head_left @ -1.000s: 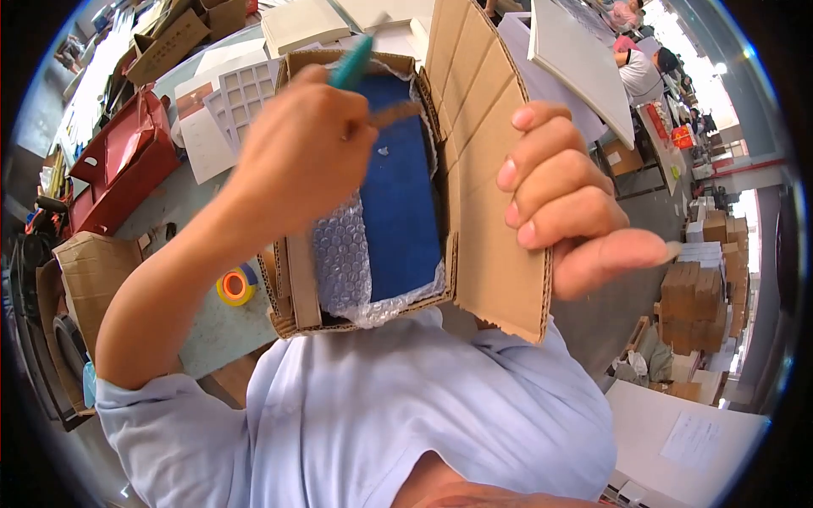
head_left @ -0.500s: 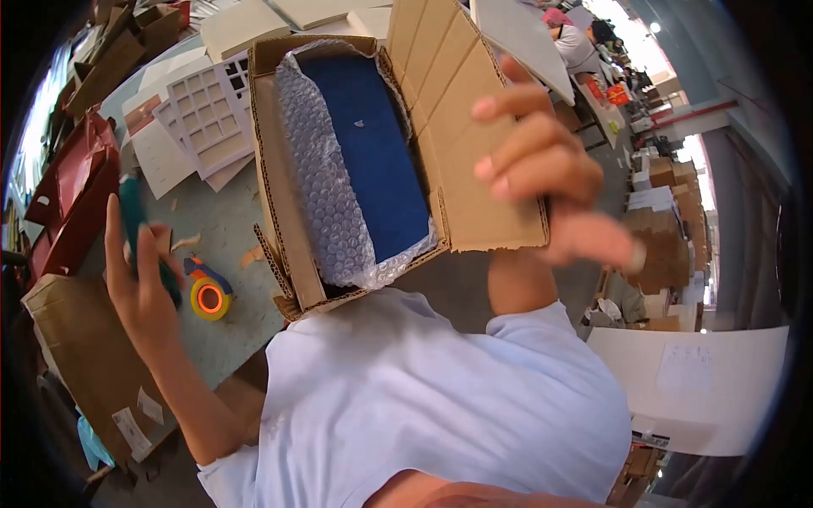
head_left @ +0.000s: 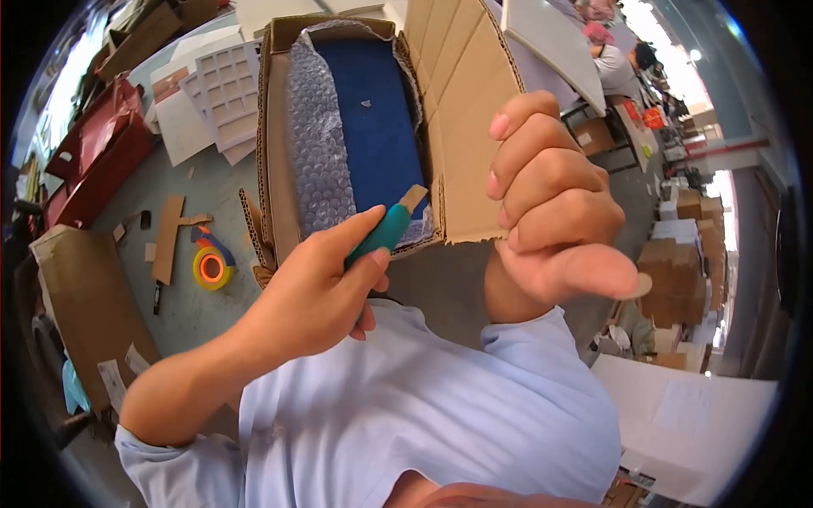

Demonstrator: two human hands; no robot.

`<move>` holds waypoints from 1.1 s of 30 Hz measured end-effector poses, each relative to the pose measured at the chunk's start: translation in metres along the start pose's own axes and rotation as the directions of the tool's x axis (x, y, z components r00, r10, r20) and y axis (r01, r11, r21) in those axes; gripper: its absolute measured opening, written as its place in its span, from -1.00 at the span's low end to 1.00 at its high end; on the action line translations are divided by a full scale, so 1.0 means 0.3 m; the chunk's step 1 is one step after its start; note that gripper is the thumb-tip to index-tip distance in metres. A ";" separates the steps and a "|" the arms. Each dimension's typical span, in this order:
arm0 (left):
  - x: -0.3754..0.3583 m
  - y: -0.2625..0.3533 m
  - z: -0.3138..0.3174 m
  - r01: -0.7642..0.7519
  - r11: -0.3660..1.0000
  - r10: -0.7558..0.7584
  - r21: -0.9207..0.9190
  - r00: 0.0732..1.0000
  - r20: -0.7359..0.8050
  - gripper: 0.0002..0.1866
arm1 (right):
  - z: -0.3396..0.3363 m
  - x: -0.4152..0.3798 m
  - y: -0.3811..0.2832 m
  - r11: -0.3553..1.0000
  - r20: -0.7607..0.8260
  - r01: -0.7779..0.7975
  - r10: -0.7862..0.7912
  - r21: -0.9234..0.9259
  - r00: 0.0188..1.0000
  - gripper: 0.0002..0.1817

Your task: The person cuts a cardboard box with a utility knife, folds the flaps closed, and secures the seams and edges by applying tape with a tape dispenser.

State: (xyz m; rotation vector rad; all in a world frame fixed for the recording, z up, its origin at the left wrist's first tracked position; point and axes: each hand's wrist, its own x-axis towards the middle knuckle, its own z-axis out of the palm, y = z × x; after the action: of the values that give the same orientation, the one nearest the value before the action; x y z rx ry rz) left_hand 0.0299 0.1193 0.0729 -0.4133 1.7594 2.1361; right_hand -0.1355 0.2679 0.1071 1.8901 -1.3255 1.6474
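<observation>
An open cardboard box [head_left: 275, 169] rests against my chest, holding a blue flat item [head_left: 377, 127] wrapped in bubble wrap [head_left: 318, 161]. My left hand [head_left: 313, 292] is closed around a teal-handled tool [head_left: 383, 230], whose tan tip touches the box's near edge by the bubble wrap. My right hand [head_left: 555, 216] grips the edge of the box's raised right flap [head_left: 461, 110], fingers curled over the cardboard and thumb sticking out.
On the grey table beside the box lie an orange-and-yellow tape roll [head_left: 210, 267], cardboard strips [head_left: 168, 237], white grid trays [head_left: 229, 93] and red bags [head_left: 97, 152]. A brown carton [head_left: 80, 296] sits at left. Stacked cartons [head_left: 677, 254] and another person [head_left: 614, 59] are at far right.
My left hand, with the teal tool, swung from above the box down to the table at left, then back to the box's near edge. My right hand kept hold of the flap.
</observation>
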 end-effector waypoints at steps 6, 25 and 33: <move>-0.017 0.007 0.109 -0.044 0.988 0.064 0.149 0.990 -0.129 -0.38 | -0.041 -0.011 0.039 0.994 0.087 0.080 -0.086 0.071 0.993 -0.18; 0.095 -0.265 0.706 0.131 0.753 0.494 0.645 0.535 -0.685 -0.06 | -0.023 0.041 0.107 0.935 -0.062 0.266 -0.259 0.234 0.964 -0.60; 0.141 -0.323 0.731 0.117 0.779 0.507 0.616 0.460 -0.729 -0.06 | -0.016 0.032 0.111 0.945 -0.003 0.276 -0.279 0.176 0.960 -0.61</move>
State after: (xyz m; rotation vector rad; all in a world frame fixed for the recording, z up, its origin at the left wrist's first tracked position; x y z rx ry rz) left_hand 0.0326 0.3548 0.0109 -1.3535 3.0595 1.3097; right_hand -0.1654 0.2496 0.1061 2.0881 -0.8937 1.6441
